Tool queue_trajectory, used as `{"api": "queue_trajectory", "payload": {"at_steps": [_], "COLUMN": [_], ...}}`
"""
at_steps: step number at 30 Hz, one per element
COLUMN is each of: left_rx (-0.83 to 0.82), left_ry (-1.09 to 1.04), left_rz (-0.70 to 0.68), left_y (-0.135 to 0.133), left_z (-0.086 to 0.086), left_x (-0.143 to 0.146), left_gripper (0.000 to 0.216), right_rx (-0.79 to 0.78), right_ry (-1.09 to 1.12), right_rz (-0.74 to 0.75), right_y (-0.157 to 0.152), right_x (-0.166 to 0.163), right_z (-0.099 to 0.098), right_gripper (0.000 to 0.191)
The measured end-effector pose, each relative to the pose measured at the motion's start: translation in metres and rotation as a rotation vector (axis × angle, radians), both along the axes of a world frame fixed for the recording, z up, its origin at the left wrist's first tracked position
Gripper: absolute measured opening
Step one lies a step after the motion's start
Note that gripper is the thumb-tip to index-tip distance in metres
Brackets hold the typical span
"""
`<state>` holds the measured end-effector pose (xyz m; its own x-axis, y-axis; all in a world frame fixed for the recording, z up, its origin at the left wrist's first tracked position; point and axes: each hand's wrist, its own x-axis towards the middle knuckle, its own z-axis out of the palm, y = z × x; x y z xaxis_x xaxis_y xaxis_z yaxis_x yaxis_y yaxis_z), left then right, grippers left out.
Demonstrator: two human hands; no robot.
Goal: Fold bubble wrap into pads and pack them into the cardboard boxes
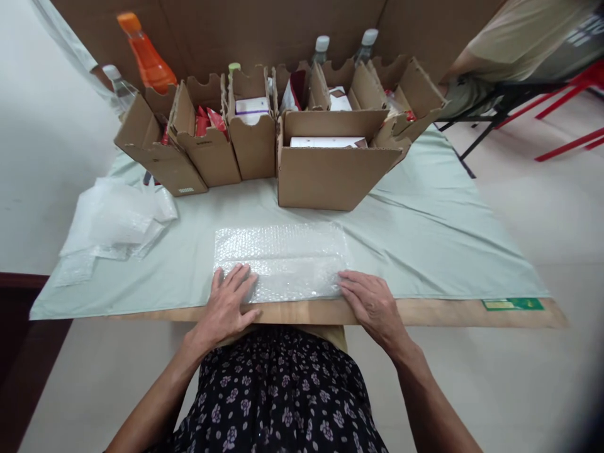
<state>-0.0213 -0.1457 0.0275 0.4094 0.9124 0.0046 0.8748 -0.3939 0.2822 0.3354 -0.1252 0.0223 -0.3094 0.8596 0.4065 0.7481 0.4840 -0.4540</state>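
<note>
A clear piece of bubble wrap (287, 277) lies flat at the front edge of the table, with a crease or fold line running across it. My left hand (231, 299) rests on its left front corner, fingers spread and palm down. At the right end, my right hand (370, 302) has its fingers together and the thumb close below them, gripping the edge of the bubble wrap. Whether one layer or more lies between those fingertips is hidden.
Several cardboard boxes (257, 151) holding packets and cartons stand behind the bubble wrap. Bottles, one an orange bottle (150, 63), stand behind them. More bubble wrap bags (117, 217) are piled at left. A person's arm (465, 63) and a red stool (566, 94) appear at right.
</note>
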Motion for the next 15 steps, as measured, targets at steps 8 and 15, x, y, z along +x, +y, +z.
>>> {"api": "queue_trajectory", "payload": {"at_steps": [8,15], "left_rx": [0.102,-0.075], "left_ry": [-0.155,-0.407], "left_rz": [0.175,0.429], "left_y": [0.009,0.034], "left_z": [0.015,0.037], "left_x": [-0.044,-0.048], "left_gripper": [0.038,0.027], "right_rx": [-0.062,-0.286], "right_ry": [0.137,0.104], "right_rz": [-0.032,0.004], "right_y": [-0.004,-0.003], "right_x": [0.010,0.030], "right_z": [0.041,0.032], "right_gripper": [0.011,0.045]}}
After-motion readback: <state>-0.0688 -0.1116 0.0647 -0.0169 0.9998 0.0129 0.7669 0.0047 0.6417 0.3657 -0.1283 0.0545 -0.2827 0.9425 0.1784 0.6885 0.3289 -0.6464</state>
